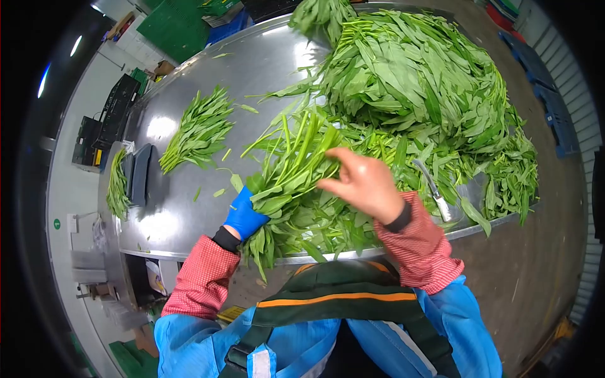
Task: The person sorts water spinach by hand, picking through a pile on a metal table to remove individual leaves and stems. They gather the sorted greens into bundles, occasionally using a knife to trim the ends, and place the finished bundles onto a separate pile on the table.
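Note:
My left hand, in a blue glove, grips a bunch of long-stemmed green leafy vegetables near the front edge of a steel table. The stems point up and away from me. My bare right hand pinches stems at the top of that bunch, fingers curled around them. A large heap of the same greens covers the table behind and to the right of both hands.
A sorted bundle of greens lies at the table's left, another beside a dark scale. A knife rests among leaves at right. Green and blue crates stand beyond the table.

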Demonstrator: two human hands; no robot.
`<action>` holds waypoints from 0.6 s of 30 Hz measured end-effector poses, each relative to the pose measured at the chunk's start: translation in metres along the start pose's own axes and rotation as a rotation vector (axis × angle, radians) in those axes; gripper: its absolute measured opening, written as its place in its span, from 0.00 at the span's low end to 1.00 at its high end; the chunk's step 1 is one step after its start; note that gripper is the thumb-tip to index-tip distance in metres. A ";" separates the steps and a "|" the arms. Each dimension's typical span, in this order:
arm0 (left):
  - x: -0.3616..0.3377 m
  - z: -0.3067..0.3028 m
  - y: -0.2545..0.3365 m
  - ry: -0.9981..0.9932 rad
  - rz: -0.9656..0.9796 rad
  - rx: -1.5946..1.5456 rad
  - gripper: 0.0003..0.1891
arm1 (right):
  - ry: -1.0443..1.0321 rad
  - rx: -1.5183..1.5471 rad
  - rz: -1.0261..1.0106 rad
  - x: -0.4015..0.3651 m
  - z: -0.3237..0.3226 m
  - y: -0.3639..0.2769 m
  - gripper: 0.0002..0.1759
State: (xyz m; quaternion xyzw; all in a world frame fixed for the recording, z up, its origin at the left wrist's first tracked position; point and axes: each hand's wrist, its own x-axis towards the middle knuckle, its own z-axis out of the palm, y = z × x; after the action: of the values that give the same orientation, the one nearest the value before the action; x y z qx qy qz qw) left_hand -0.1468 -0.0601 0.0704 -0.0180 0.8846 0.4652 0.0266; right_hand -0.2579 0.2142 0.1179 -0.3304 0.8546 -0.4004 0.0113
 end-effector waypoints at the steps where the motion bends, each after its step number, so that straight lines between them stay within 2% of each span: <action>1: 0.001 0.002 0.001 0.012 -0.001 0.010 0.32 | 0.043 -0.045 -0.023 0.000 0.011 0.003 0.14; 3: 0.002 0.004 0.001 0.037 -0.001 0.029 0.34 | 0.130 -0.137 -0.069 -0.001 0.036 0.016 0.13; 6: 0.001 0.004 -0.005 0.013 -0.052 -0.053 0.36 | -0.097 0.885 0.301 -0.003 0.034 0.026 0.10; 7: -0.001 0.004 -0.007 0.018 -0.092 -0.076 0.37 | -0.155 1.074 0.416 -0.005 0.021 0.023 0.06; 9: -0.002 0.005 -0.012 0.029 -0.164 -0.125 0.37 | -0.241 1.153 0.369 -0.016 0.013 0.033 0.05; 12: -0.001 0.006 -0.020 0.017 -0.097 -0.114 0.38 | -0.331 1.261 0.363 -0.029 0.001 0.028 0.05; 14: -0.003 0.006 -0.022 0.074 -0.057 0.002 0.37 | -0.377 1.364 0.366 -0.037 -0.008 0.024 0.05; 15: -0.002 0.006 -0.023 0.103 -0.035 0.060 0.37 | -0.371 1.652 0.315 -0.045 -0.017 0.027 0.05; 17: -0.004 0.003 -0.011 0.155 0.029 0.196 0.35 | -0.223 1.636 0.128 -0.055 -0.044 0.032 0.06; 18: -0.004 0.002 -0.010 0.140 0.006 0.108 0.35 | -0.141 1.625 0.034 -0.059 -0.053 0.035 0.07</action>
State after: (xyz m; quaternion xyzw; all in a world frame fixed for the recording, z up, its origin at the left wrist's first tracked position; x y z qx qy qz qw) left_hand -0.1418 -0.0636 0.0615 -0.0467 0.9082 0.4144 -0.0358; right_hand -0.2463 0.3000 0.1149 -0.2304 0.2994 -0.8735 0.3072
